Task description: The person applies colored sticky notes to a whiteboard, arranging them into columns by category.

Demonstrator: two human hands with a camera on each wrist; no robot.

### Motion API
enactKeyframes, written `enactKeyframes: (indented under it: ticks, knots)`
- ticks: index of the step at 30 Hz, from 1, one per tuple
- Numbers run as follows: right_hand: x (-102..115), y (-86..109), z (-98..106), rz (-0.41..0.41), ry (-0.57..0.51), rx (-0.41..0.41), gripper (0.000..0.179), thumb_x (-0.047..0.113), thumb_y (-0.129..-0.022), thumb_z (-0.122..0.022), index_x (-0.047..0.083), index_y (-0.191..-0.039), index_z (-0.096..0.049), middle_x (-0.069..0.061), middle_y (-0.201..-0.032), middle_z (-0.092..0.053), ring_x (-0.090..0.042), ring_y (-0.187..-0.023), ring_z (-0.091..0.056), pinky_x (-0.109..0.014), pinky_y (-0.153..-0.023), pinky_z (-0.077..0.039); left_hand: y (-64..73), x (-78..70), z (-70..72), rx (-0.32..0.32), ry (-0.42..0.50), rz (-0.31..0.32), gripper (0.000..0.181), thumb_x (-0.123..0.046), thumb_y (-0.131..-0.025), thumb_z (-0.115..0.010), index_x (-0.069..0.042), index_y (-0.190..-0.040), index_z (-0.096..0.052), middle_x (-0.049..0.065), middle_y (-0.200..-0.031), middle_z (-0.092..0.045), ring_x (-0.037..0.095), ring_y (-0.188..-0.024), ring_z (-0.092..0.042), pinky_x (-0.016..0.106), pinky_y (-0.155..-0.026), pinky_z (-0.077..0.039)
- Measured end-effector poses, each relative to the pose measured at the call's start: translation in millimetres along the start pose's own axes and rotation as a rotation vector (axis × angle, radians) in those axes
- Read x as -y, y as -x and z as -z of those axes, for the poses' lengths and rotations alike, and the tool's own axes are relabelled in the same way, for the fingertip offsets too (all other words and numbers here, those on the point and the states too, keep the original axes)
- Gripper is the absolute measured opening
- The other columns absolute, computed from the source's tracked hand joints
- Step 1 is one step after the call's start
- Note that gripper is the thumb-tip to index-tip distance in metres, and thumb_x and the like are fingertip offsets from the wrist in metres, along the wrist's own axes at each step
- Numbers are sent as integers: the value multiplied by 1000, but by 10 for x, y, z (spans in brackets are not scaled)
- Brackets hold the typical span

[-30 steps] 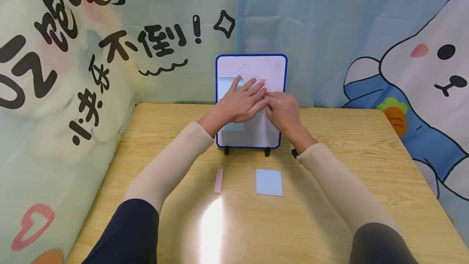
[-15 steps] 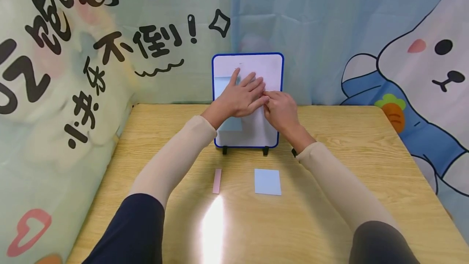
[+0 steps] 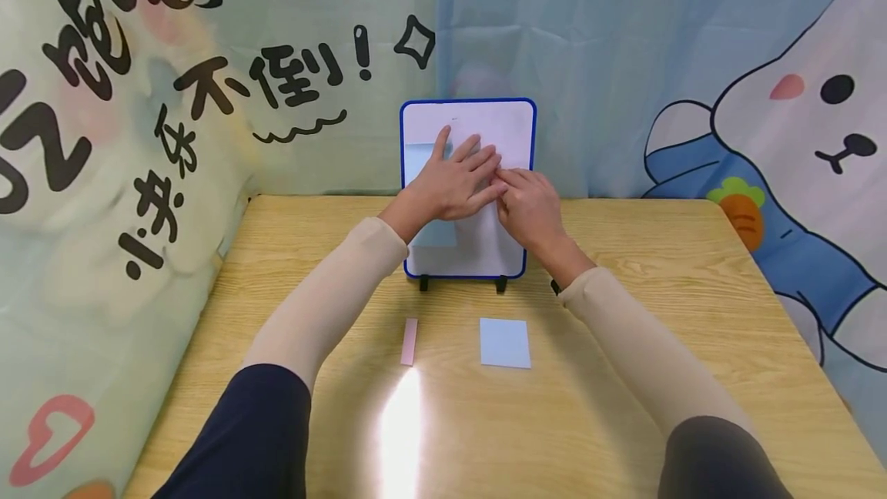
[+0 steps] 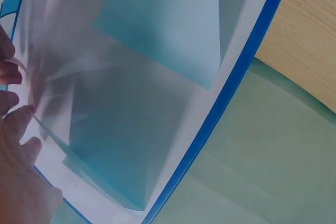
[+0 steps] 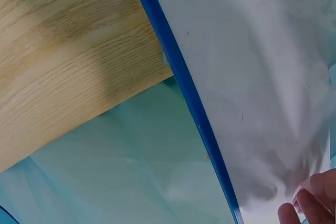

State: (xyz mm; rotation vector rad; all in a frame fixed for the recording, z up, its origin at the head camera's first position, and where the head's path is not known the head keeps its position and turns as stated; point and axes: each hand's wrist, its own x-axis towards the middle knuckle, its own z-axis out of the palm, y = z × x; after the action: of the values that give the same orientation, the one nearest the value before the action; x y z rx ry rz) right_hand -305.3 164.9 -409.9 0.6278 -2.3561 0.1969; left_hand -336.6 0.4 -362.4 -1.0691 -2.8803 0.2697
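A whiteboard (image 3: 485, 252) with a blue frame stands propped on small black feet at the table's back. Pale blue paper notes (image 4: 168, 40) are stuck on its left side, one above the other; the upper note (image 4: 105, 182) has an edge lifting near my left fingertips. My left hand (image 3: 453, 187) lies spread over the board, fingers straight. Beside it, my right hand (image 3: 532, 206) curls its fingers and pinches a small pale pinkish paper strip (image 4: 20, 65) at the board, mostly hidden by the fingers. The two hands meet at the fingertips.
On the wooden table (image 3: 624, 291) before the board lie a narrow pink paper strip (image 3: 409, 342) and a square light blue note (image 3: 505, 343). A printed cloth backdrop (image 3: 554, 60) hangs right behind the table's back edge.
Both hands stay at nearly the same place on the board. My left fingers have shifted slightly upward, and a bit of pink above the fingertips a second ago is covered now.
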Motion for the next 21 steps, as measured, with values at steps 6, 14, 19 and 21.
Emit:
enactKeyframes:
  ticks: [6,14,19,21]
  knots:
    - [1,-13,23,-13,-8,51,28,16,-89,-58,1,-112,-66,-11,-110,-68,-25,-104,-63,-40,-94,-46,4,2,25,-11,32,-6,69,-62,-91,-3,-25,-149,-9,-7,-156,-9,19,-145,1,57,-107,18]
    - [1,19,23,7,-6,79,24,15,-89,-58,1,-106,-68,-12,-103,-70,-26,-103,-62,-40,-95,-45,22,21,38,-19,59,-7,68,-61,-92,-2,-27,-149,-13,-8,-155,-12,19,-145,-2,56,-107,18]
    - [2,51,-7,24,-20,84,25,15,-88,-60,0,-106,-68,-12,-103,-70,-26,-105,-62,-41,-97,-43,45,18,41,-21,63,-8,67,-61,-92,-4,-27,-149,-15,-8,-155,-14,19,-144,-4,57,-108,16]
    - [0,54,-12,29,-16,83,30,17,-87,-60,0,-111,-66,-13,-108,-68,-26,-107,-60,-41,-98,-42,56,16,45,-18,66,-11,67,-61,-92,-4,-26,-149,-14,-8,-155,-14,19,-144,-5,57,-108,16]
